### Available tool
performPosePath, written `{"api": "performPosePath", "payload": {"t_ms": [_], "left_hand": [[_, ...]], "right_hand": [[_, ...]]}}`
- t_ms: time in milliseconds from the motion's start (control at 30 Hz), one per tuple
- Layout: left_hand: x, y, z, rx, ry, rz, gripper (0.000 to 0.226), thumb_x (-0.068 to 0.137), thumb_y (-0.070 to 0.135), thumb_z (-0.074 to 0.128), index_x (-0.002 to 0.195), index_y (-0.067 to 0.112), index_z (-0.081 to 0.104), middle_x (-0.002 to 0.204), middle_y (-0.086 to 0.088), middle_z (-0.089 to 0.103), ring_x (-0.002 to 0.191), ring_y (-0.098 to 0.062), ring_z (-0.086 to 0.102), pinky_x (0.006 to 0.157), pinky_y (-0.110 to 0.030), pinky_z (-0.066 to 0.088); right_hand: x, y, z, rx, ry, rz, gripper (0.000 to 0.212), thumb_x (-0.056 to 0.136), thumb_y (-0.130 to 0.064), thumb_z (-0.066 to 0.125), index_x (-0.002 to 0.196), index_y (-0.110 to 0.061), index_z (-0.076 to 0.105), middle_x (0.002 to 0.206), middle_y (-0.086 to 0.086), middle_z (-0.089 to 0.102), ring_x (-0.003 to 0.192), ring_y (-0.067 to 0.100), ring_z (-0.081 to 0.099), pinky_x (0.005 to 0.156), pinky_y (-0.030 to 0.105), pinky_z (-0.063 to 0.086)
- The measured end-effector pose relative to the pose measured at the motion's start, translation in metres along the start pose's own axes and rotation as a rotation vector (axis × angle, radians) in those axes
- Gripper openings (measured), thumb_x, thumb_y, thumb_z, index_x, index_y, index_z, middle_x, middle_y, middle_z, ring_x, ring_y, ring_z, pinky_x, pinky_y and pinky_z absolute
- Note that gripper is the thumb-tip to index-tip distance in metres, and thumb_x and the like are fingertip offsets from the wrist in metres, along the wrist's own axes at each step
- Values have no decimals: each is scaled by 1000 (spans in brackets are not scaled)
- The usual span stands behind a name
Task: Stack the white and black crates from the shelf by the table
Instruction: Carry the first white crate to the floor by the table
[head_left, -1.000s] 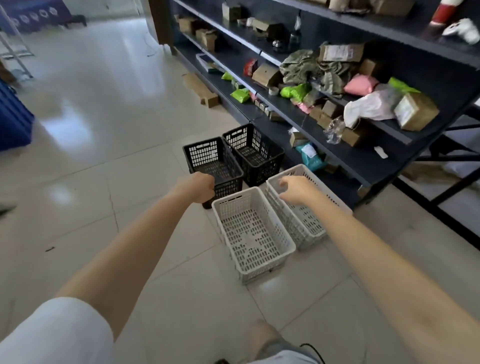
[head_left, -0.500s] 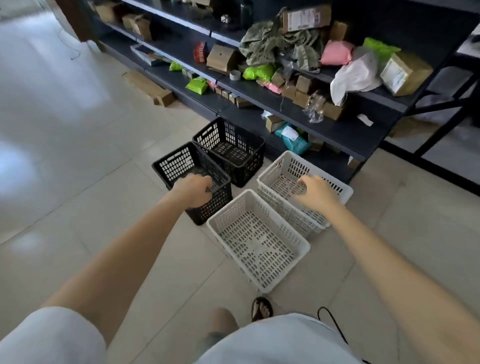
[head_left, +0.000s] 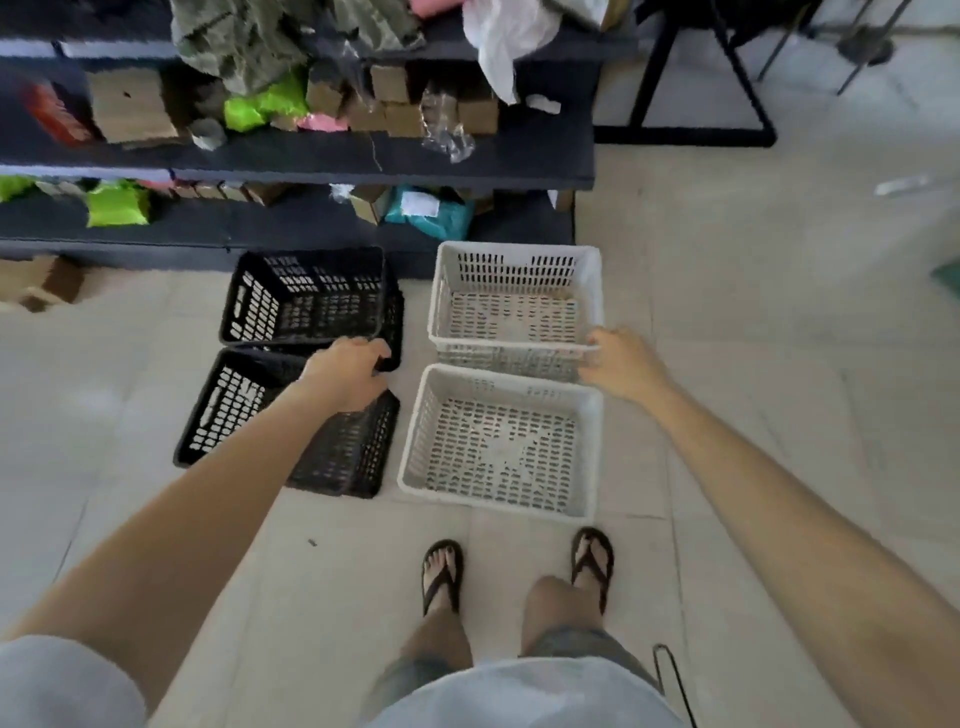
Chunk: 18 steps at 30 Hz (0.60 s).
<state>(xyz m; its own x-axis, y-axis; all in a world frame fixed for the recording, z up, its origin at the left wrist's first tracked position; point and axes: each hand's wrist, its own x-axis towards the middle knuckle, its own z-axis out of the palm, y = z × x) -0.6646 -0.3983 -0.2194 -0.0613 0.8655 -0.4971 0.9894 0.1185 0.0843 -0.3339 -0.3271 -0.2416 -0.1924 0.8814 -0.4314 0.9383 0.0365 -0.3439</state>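
You have stepped closer: your left hand (head_left: 349, 371) now grips the far black crate (head_left: 311, 296) at its near rim; your right hand (head_left: 621, 364) clasps the far white crate (head_left: 514, 306), both ready for lifting.

A stockroom: dark shelving (head_left: 332, 156) crammed with small cardboard boxes (head_left: 132, 106).

No text, brand or number can be read anywhere in this view. A white label (head_left: 418, 202) sits on the teal parcel (head_left: 434, 215) on the bottom shelf, far centre, but whatever is printed on it is blurred out. The cardboard boxes and the crates show no legible marks.
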Motion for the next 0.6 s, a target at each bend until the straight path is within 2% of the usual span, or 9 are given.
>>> {"api": "performPosePath", "payload": {"t_ms": [67,300,433,600], "left_hand": [[18,-6,6,18,-46,58,47,90,31,51,135,18,46,131,-12,53,126,-33,46,101,-48,44],[81,-18,80,83,-241,168,49,92,32,49,138,22,40,140,-10,46,131,-31,41,102,-50,43],[133,-26,149,168,-307,161,53,94,32,46,144,19,34,140,-11,45,131,-32,39,101,-48,43],[191,-51,258,106,-426,69,55,92,32,48,142,16,32,127,-17,52,117,-37,51,96,-49,47]], "right_hand": [[-5,5,20,22,-23,101,43,79,-35,58,120,-23,56,124,11,55,110,34,55,90,41,51],[-12,39,111,55,-162,341,47,85,-32,59,130,-21,49,128,12,47,113,33,53,93,42,49],[20,72,177,90,-183,418,47,84,-30,59,130,-22,49,128,11,48,109,30,55,91,40,50],[69,118,267,146,-209,465,47,86,-30,60,130,-19,49,129,12,47,112,32,54,93,37,47]]}}
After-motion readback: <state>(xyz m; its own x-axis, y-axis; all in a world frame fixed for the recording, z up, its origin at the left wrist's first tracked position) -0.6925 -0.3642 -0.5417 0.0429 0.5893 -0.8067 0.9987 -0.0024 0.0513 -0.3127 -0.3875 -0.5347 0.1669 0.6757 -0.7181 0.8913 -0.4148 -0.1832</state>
